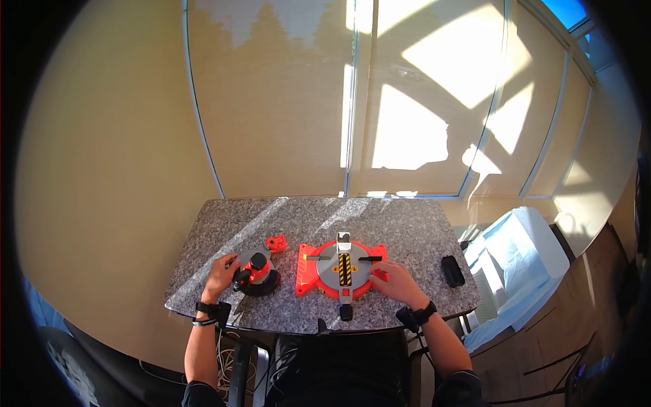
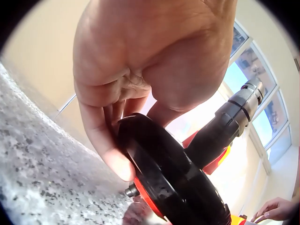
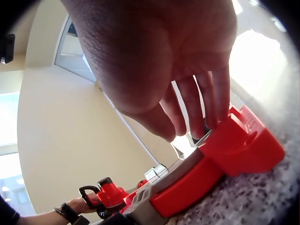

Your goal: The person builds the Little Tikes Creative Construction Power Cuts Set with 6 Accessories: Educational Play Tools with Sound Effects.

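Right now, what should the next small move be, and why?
Probably, the left hand should lift the red-and-black toy piece slightly toward the gray-topped base: it grips the piece, which sits apart from the base, while the right hand is at the base's right side.

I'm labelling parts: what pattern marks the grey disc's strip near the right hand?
The strip has black and yellow stripes, clearest in the head view.

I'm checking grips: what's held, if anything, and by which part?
The left hand holds the red-and-black tool piece by its round black edge. The right hand is at the red-and-grey base, without a visible grip.
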Available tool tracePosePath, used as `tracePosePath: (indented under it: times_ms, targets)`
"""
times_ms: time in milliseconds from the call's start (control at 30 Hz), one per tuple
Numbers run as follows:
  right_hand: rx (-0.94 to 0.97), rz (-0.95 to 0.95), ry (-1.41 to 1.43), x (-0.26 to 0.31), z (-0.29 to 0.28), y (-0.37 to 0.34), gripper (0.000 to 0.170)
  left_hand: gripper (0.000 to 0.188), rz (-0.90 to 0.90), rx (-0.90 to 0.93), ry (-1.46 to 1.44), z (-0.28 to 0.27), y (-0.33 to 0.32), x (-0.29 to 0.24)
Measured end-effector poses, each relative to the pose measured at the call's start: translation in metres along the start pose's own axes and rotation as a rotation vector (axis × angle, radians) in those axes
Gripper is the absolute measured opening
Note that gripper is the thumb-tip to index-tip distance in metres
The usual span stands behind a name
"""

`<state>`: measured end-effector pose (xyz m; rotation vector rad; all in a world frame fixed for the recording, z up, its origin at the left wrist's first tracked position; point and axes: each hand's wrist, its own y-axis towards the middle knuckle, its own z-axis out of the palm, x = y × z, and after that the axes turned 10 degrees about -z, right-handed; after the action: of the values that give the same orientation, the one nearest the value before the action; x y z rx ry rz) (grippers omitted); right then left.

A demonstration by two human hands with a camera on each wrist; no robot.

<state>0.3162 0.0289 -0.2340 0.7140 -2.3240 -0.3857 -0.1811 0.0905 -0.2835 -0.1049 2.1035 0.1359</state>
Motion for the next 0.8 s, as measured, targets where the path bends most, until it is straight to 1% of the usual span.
tracePosePath:
  times_ms: [200, 333, 400, 433, 500, 533, 600, 633, 700, 733, 767, 800]
  targets:
    - [-0.013, -0.081, 0.002, 0.009, -0.001, 0.012, 0.024, 0.038, 0.070, -0.054, 0.023, -0.006, -0.017, -0.036]
    - [0.010, -0.075, 0.002, 0.031, -0.008, 0.026, 0.027, 0.038, 0.122, -0.062, 0.023, -0.011, -0.036, -0.074]
    - [-0.012, -0.181, 0.025, 0.041, -0.007, 0.035, 0.032, 0.037, 0.103, -0.022, 0.025, -0.013, -0.048, -0.096]
    - [-0.011, -0.181, 0.025, 0.044, -0.005, 0.040, 0.032, 0.037, 0.103, -0.022, 0.025, -0.013, -0.054, -0.106]
    - [-0.032, -0.351, -0.034, 0.050, 0.001, 0.050, 0.040, 0.038, 0.073, 0.006, 0.018, -0.012, -0.065, -0.123]
    - [-0.031, -0.351, -0.034, 0.055, 0.002, 0.055, 0.040, 0.038, 0.073, 0.007, 0.018, -0.011, -0.070, -0.129]
    - [-0.037, -0.431, -0.033, 0.067, 0.003, 0.062, 0.049, 0.039, 0.144, 0.007, 0.039, -0.007, -0.077, -0.139]
    - [-0.036, -0.431, -0.034, 0.072, 0.004, 0.066, 0.049, 0.039, 0.145, 0.008, 0.038, -0.004, -0.080, -0.143]
    - [-0.072, -0.516, -0.077, 0.080, 0.006, 0.074, 0.054, 0.039, 0.177, 0.025, 0.047, 0.001, -0.087, -0.151]
    - [-0.093, -0.558, -0.159, 0.081, 0.010, 0.078, 0.058, 0.038, 0.184, 0.044, 0.022, 0.005, -0.090, -0.156]
    - [-0.092, -0.559, -0.159, 0.083, 0.012, 0.079, 0.058, 0.038, 0.184, 0.044, 0.021, 0.009, -0.093, -0.159]
    - [-0.063, -0.550, -0.199, 0.084, 0.014, 0.079, 0.063, 0.037, 0.223, 0.048, 0.026, 0.013, -0.096, -0.162]
